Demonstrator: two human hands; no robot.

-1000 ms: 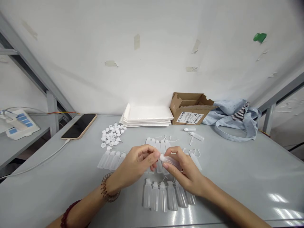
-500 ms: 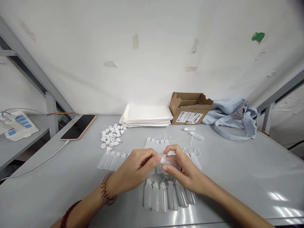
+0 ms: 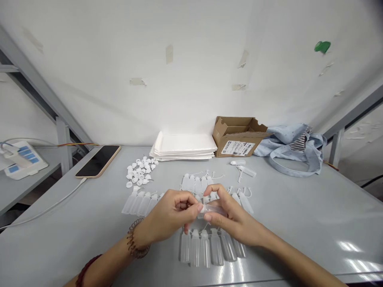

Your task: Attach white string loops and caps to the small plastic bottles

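Observation:
My right hand [image 3: 229,217] holds a small clear plastic squeeze bottle [image 3: 216,210] on its side, the neck pointing left. My left hand [image 3: 175,213] pinches the white cap [image 3: 203,209] at the bottle's neck between thumb and forefinger. Both hands hover over rows of similar bottles. A front row of bottles [image 3: 205,247] lies just below the hands. More bottles lie in a left row [image 3: 139,203] and a back row [image 3: 191,183], partly hidden by my hands. Loose white caps with thin needle tips [image 3: 139,171] are heaped at the left.
At the back stand a stack of white padded envelopes [image 3: 185,147] and an open cardboard box [image 3: 239,137]. Light blue cloth [image 3: 296,151] lies to its right. Two small bottles [image 3: 247,170] lie in front of the box. A phone [image 3: 98,161] on a charging cable lies left.
The fingers of my left hand have shifted slightly around the cap, with the lower fingers now more uncurled. My right hand keeps its hold on the bottle.

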